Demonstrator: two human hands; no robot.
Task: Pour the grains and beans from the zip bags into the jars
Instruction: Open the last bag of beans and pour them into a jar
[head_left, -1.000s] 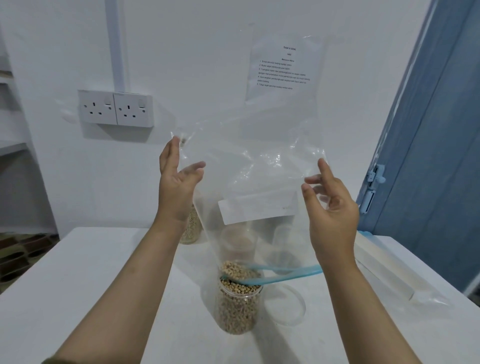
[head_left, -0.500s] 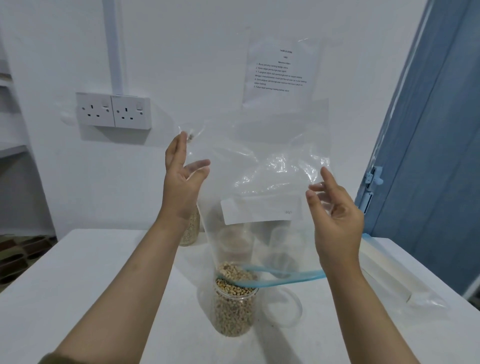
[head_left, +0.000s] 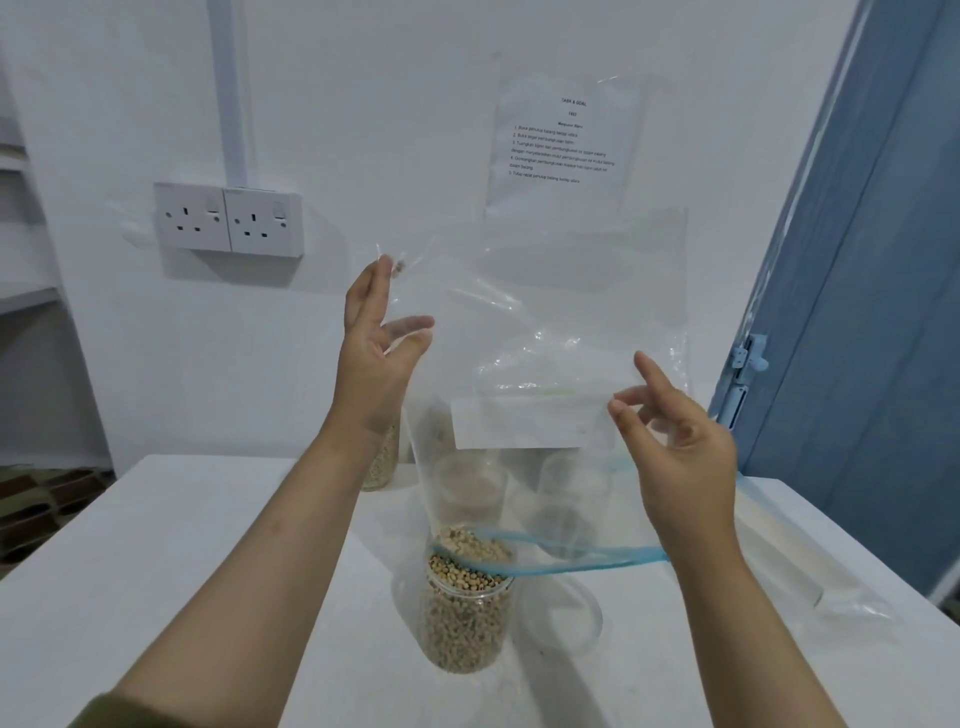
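Note:
I hold a clear, nearly empty zip bag (head_left: 545, 322) upside down, its blue zip mouth (head_left: 582, 560) hanging over an open jar (head_left: 464, 618) filled to the brim with pale beans. My left hand (head_left: 375, 338) pinches the bag's upper left corner, where a few beans remain. At the bag's right side, my right hand (head_left: 675, 431) pinches the plastic between thumb and fingers. Two empty jars (head_left: 570, 499) show through the bag. A grain-filled jar (head_left: 383, 460) stands behind my left wrist.
A clear round lid (head_left: 569, 618) lies on the white table (head_left: 182, 571) right of the bean jar. Another flat zip bag (head_left: 789, 566) lies at the table's right edge. The wall with sockets (head_left: 228, 218) and a taped sheet is behind; a blue door (head_left: 883, 312) is right.
Both hands and the bag have shifted slightly, my left hand a little higher on the corner. The bag's mouth stays over the bean jar.

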